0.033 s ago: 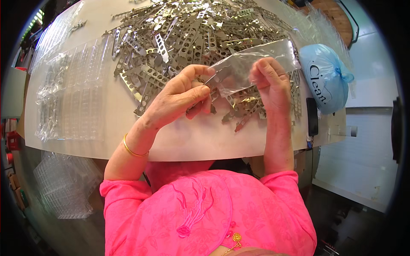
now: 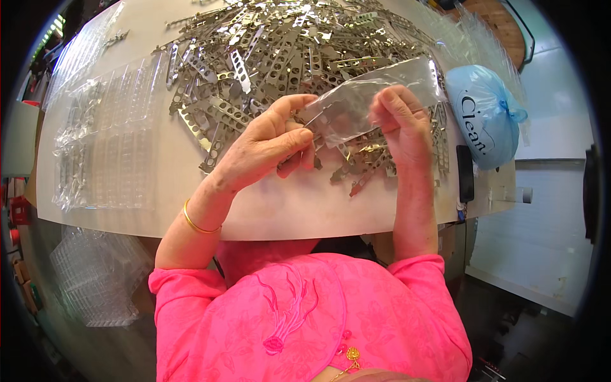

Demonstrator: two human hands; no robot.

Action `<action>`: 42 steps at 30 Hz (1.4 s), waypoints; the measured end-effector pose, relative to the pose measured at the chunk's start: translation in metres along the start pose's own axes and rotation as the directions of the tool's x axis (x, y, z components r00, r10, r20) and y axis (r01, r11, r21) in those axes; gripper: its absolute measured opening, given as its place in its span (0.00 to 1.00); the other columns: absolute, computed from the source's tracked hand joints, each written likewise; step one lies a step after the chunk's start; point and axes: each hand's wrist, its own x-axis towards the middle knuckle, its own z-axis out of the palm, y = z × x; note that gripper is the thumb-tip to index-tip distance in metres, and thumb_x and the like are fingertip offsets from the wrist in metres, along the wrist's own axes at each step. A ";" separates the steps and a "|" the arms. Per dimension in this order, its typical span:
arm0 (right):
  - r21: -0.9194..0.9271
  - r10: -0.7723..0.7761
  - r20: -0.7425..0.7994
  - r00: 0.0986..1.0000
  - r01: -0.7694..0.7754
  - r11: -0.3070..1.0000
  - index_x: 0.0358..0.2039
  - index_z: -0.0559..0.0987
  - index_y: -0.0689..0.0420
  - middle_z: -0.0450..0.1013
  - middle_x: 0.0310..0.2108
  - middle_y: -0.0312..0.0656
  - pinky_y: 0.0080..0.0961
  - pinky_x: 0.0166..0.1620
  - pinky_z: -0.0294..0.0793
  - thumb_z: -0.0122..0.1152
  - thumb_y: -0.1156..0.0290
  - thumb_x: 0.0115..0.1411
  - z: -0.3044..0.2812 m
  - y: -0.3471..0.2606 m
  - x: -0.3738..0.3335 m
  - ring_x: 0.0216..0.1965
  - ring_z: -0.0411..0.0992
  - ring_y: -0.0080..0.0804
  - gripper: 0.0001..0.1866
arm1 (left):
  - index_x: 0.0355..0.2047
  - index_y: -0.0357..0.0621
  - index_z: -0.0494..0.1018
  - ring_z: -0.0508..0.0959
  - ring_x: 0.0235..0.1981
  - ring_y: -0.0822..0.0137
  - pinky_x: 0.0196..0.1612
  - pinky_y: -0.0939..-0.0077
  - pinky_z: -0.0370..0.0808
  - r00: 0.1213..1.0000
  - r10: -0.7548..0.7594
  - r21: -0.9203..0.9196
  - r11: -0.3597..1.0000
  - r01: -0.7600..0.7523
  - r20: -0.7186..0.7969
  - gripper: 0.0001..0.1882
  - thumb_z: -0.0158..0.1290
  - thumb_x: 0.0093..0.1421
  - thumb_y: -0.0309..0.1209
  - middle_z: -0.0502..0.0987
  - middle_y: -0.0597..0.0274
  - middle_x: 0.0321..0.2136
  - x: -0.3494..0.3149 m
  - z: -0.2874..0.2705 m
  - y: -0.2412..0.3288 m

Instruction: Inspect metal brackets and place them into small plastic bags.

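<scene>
In front of my chest, my right hand (image 2: pixel 402 121) is closed with its fingers curled at a clear plastic bag (image 2: pixel 356 102), which stretches leftward and up past the fingers. My left hand (image 2: pixel 273 143) is closed too, thumb and fingers pinched at the bag's left end. Between them shows a thin metal strip (image 2: pixel 310 125), nearly edge-on and mostly hidden by the fingers. Its tip meets the bag; whether it is inside cannot be made out. Behind both hands lies a big heap of flat metal strips with round holes (image 2: pixel 280 60).
Clear plastic trays (image 2: pixel 121 140) are stacked on the table's left, with another clear stack (image 2: pixel 98 280) below the table edge. On the right stand a tied blue plastic bag (image 2: pixel 487 118), a black oblong object (image 2: pixel 466 173) and more clear trays (image 2: pixel 484 44).
The clear plastic bag has shifted slightly left, toward my left hand, and my right hand has edged left with it. My left hand has hardly moved.
</scene>
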 end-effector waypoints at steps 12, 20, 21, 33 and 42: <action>-0.163 0.154 0.202 0.967 -0.122 0.979 0.39 0.77 0.58 0.75 0.29 0.34 0.17 0.31 0.73 0.64 0.62 0.65 0.017 0.014 -0.012 0.30 0.73 0.19 0.12 | 0.52 0.39 0.63 0.71 0.18 0.79 0.21 0.86 0.64 0.993 -0.081 0.049 0.996 0.077 0.090 0.16 0.50 0.70 0.35 0.77 0.63 0.25 0.001 0.000 -0.008; -0.357 0.412 0.141 0.900 -0.342 0.869 0.40 0.76 0.58 0.77 0.27 0.37 0.20 0.21 0.75 0.68 0.59 0.62 0.039 0.010 -0.023 0.29 0.75 0.20 0.16 | 0.50 0.41 0.62 0.74 0.24 0.78 0.25 0.85 0.69 0.994 -0.096 0.117 0.989 0.090 0.050 0.13 0.47 0.72 0.34 0.78 0.64 0.29 0.002 0.008 -0.009; -0.349 0.381 0.142 0.914 -0.314 0.883 0.39 0.77 0.57 0.77 0.27 0.37 0.20 0.23 0.75 0.68 0.61 0.62 0.039 0.010 -0.022 0.28 0.75 0.20 0.15 | 0.50 0.41 0.62 0.74 0.24 0.78 0.25 0.85 0.69 0.994 -0.096 0.118 0.989 0.089 0.053 0.13 0.47 0.72 0.34 0.78 0.64 0.29 0.002 0.009 -0.011; -0.213 0.405 0.281 0.870 -0.355 0.910 0.38 0.76 0.58 0.75 0.25 0.36 0.19 0.24 0.71 0.69 0.66 0.60 0.029 0.018 -0.017 0.22 0.72 0.21 0.13 | 0.65 0.40 0.54 0.74 0.26 0.78 0.32 0.82 0.72 0.997 0.001 0.246 0.969 -0.019 0.074 0.25 0.47 0.72 0.32 0.78 0.65 0.28 0.000 0.006 -0.009; -0.442 0.522 0.272 0.808 -0.377 0.814 0.40 0.77 0.55 0.72 0.22 0.33 0.19 0.17 0.67 0.67 0.49 0.60 0.025 0.023 -0.019 0.21 0.70 0.18 0.22 | 0.53 0.41 0.63 0.75 0.29 0.78 0.31 0.83 0.73 0.998 -0.020 0.200 0.980 0.007 0.063 0.14 0.48 0.72 0.33 0.76 0.67 0.30 0.001 0.004 -0.014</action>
